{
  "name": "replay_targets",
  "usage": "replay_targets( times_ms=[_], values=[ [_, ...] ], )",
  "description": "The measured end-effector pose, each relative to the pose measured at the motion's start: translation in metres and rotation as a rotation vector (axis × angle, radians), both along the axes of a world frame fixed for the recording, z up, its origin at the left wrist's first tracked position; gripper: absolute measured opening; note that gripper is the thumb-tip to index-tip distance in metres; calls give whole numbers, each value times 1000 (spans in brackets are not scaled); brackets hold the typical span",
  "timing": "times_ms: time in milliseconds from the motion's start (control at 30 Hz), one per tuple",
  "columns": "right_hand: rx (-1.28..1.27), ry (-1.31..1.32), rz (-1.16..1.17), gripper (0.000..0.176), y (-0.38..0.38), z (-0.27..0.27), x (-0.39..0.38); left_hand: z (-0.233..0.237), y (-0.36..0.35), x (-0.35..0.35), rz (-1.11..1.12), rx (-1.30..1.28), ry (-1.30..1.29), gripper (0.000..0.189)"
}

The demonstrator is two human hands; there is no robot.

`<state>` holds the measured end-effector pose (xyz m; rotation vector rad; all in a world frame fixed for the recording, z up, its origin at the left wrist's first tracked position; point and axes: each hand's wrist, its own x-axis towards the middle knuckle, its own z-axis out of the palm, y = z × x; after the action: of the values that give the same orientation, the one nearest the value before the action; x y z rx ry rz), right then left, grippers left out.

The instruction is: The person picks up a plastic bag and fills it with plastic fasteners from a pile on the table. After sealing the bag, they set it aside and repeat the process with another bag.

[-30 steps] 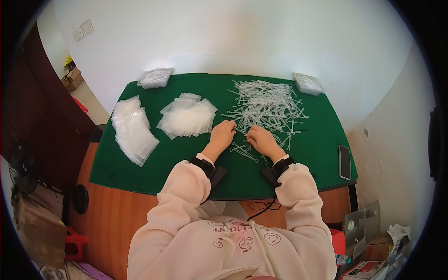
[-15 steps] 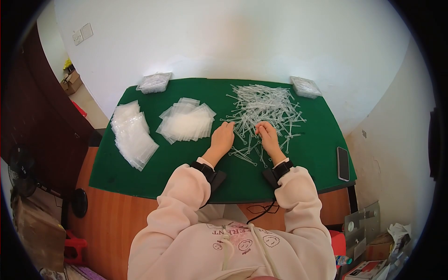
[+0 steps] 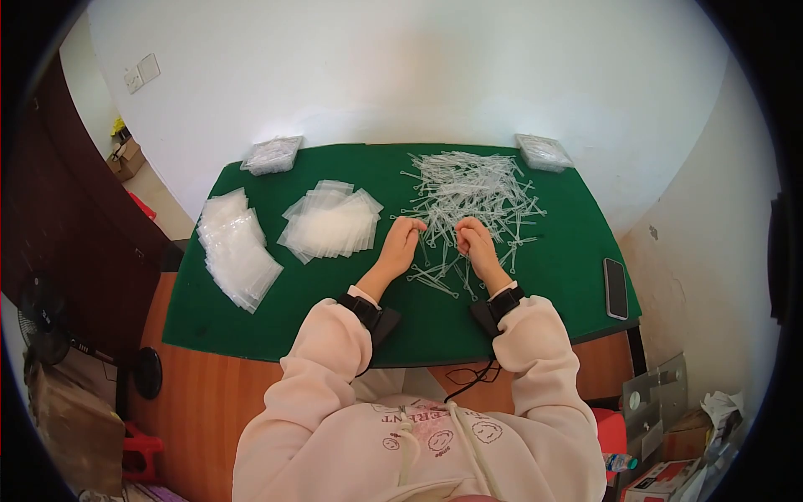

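The clear plastic sticks [image 3: 477, 188], many with a small loop at one end, lie in a tangled heap on the right half of the green-topped table [image 3: 309, 318]. A few more are scattered at the heap's near edge, in front of and between the hands. The right hand [image 3: 475, 241] is at that near edge, fingers curled inward; the left hand [image 3: 402, 239] is just beside the heap's left side, its fingers bent and close together. Whether either set of fingertips is closed on a stick, I cannot tell (they are small and partly hidden here). Each wrist wears a black band.

Left of the left hand, a fanned pile of clear bags [image 3: 330, 224] lies flat, with a longer overlapping row of bags [image 3: 239, 255] farther left. At the far corners, against the wall [image 3: 401, 75], sit a left clear box [image 3: 273, 156] and a right clear box [image 3: 544, 154]. A phone [image 3: 616, 289] lies near the table's right edge.
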<state>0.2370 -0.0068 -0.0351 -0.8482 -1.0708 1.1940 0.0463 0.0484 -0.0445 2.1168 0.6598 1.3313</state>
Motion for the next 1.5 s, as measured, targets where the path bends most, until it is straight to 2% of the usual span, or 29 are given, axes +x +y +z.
replay_targets(
  times_ms=[100,167,233,267,300,333,367,433,467,533,567,667,700,800,867,1033,1133,1167,1267,1300,1367,1400,1467,1500],
  values=[
    [-21,-55,5,7,-1,2,-2,-4,4,0,49,-15,-25,11],
    [-68,-180,-21,7,-2,3,-5,-7,5,-1,75,-25,-36,12],
    [-94,-243,-35,7,-4,4,-6,-9,5,0,-50,-256,-82,13],
    [22,-465,-71,7,-6,4,-7,-6,3,1,-112,-371,-106,13],
    [141,-686,-105,7,-9,5,-8,-2,1,1,-112,-372,-106,13],
    [261,-906,-139,7,-11,6,-8,1,-2,1,-93,-344,-96,12],
    [261,-907,-138,7,-12,7,-8,4,-4,0,-73,-316,-87,12],
    [381,-1110,-113,7,-17,12,-5,10,-7,-1,-51,-290,-77,11],
    [442,-1211,-98,8,-19,13,-5,13,-8,-2,32,-165,-64,9],
    [409,-1257,-86,9,-19,13,-4,17,-11,-3,194,83,-32,8],
    [377,-1304,-77,9,-19,13,-4,20,-12,-3,193,78,-31,8],
    [335,-1381,-74,9,-22,19,-4,26,-16,-6,180,213,276,9],
    [331,-1411,-78,7,-23,22,-6,24,-16,-7,180,212,275,9],
    [326,-1467,-89,6,-22,22,-4,19,-18,-14,-15,175,547,10],
    [324,-1519,-112,8,-21,19,-2,18,-17,-17,-18,155,555,9],
    [475,-1291,-213,10,-16,13,1,19,-13,-18,-33,134,605,9],
    [300,-793,-96,9,-11,10,-6,14,-12,-13,10,163,642,9],
    [303,-794,-96,9,-9,10,-7,11,-12,-10,49,182,663,9],
    [-65,-349,-40,11,-6,8,-10,6,-10,-6,114,207,629,7],
    [-64,-353,-40,11,-7,8,-9,7,-10,-5,142,212,578,7],
    [-127,-210,59,14,-8,9,-6,7,-9,-2,171,217,524,7],
    [-159,-136,109,15,-9,10,-5,8,-8,-1,179,206,417,8],
    [-113,-201,92,17,-6,6,-3,11,-9,0,193,183,205,10],
    [-67,-264,74,18,-4,4,-3,12,-10,-1,193,183,205,10]
  ],
)
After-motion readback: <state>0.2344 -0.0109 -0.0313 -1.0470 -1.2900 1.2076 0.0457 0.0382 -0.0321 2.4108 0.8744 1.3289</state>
